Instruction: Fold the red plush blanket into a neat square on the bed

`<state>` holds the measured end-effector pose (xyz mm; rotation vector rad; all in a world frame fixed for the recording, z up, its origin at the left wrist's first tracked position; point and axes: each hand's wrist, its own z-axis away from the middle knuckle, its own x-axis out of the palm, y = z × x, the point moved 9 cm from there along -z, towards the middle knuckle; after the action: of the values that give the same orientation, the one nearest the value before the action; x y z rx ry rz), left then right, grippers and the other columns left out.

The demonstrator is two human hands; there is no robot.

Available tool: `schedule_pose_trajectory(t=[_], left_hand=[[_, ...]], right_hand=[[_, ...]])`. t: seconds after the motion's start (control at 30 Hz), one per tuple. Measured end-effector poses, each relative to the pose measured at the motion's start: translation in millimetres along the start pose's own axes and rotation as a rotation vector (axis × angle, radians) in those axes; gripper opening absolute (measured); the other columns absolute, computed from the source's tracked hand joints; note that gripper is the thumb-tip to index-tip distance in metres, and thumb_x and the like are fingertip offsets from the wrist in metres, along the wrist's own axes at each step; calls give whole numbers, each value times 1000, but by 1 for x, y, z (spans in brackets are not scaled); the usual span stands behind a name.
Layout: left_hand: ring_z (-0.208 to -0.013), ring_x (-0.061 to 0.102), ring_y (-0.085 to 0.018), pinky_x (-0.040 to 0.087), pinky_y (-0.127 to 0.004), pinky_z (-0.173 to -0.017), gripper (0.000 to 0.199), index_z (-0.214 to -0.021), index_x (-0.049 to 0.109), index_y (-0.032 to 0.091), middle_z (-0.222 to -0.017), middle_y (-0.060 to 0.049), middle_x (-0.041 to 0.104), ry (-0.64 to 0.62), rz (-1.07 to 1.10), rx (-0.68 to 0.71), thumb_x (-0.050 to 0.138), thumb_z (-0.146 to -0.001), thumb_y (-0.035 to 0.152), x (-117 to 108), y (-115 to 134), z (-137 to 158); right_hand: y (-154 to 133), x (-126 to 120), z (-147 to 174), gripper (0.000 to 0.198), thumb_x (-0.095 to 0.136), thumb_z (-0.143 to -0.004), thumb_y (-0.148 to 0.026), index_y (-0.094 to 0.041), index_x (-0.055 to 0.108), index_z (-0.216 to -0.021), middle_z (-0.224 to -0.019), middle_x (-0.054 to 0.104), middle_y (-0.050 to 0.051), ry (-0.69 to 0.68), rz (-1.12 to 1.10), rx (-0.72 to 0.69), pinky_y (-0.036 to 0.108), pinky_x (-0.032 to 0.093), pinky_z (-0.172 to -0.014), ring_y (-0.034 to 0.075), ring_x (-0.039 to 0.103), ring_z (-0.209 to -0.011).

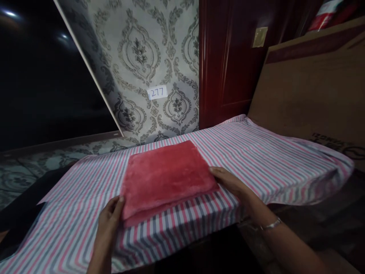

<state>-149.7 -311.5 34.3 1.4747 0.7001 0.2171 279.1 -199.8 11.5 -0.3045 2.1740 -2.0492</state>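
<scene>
A folded red plush cloth (171, 175) lies flat near the front edge of a table with a striped cover (251, 152). Its layers show along the near side. My left hand (110, 213) is closed at the cloth's left edge, with the thumb at the near left part and the fingers curled. At the right edge, my right hand (226, 180) grips the cloth with the thumb on top; its other fingers are mostly hidden beneath. A silvery bracelet (270, 224) circles my right wrist.
A large dark screen (51, 76) stands at the left. Patterned wallpaper (139, 53) bears a paper label (157, 92) reading 277. Behind the table is a dark red door (225, 57). A big cardboard box (308, 91) leans at the right.
</scene>
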Motion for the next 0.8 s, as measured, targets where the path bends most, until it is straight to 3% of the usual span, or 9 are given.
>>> schedule_pose_trajectory(t=[0.17, 0.33, 0.43, 0.53, 0.67, 0.8], left_hand=[[-64, 55, -19, 45, -30, -57, 62, -85, 65, 19, -70, -1, 61, 147, -193, 120, 57, -65, 78, -5, -5, 30], [-90, 60, -25, 49, -35, -83, 43, -83, 62, 23, -94, -6, 65, 267, -266, 341, 53, -76, 64, -8, 7, 40], [-93, 59, -24, 47, -35, -86, 39, -84, 61, 23, -96, -6, 64, 325, -206, 311, 48, -82, 59, -17, 0, 38], [-79, 56, -22, 46, -32, -76, 39, -80, 59, 23, -80, -2, 61, 258, -217, 238, 45, -84, 59, -16, -9, 31], [-70, 51, -19, 42, -30, -66, 42, -71, 53, 23, -67, 1, 53, 178, -241, 212, 44, -83, 63, -11, -14, 29], [-73, 52, -19, 43, -28, -65, 44, -79, 56, 23, -73, 1, 57, 170, -163, 193, 50, -79, 66, -8, -18, 32]], right_hand=[[3, 10, 30, 52, 67, -73, -72, -20, 68, -79, -74, 66, 3, -23, 30, -30, 31, 50, -73, 20, 60, -77], [1, 19, 32, 55, 69, -68, -74, -21, 67, -81, -82, 67, 4, 18, 10, -68, 31, 49, -76, 22, 60, -81], [1, 11, 31, 51, 72, -66, -70, -21, 64, -80, -81, 66, 4, 118, -9, -85, 31, 48, -75, 21, 59, -79], [7, 7, 33, 48, 73, -68, -67, -22, 62, -80, -82, 65, 4, 179, -52, -74, 32, 49, -78, 22, 59, -79], [14, 8, 37, 50, 72, -68, -69, -22, 64, -84, -87, 67, 5, 168, -33, -71, 34, 50, -81, 23, 60, -83], [14, 10, 42, 56, 75, -68, -64, -24, 67, -107, -105, 68, 7, 118, -40, -133, 37, 50, -89, 25, 62, -97]])
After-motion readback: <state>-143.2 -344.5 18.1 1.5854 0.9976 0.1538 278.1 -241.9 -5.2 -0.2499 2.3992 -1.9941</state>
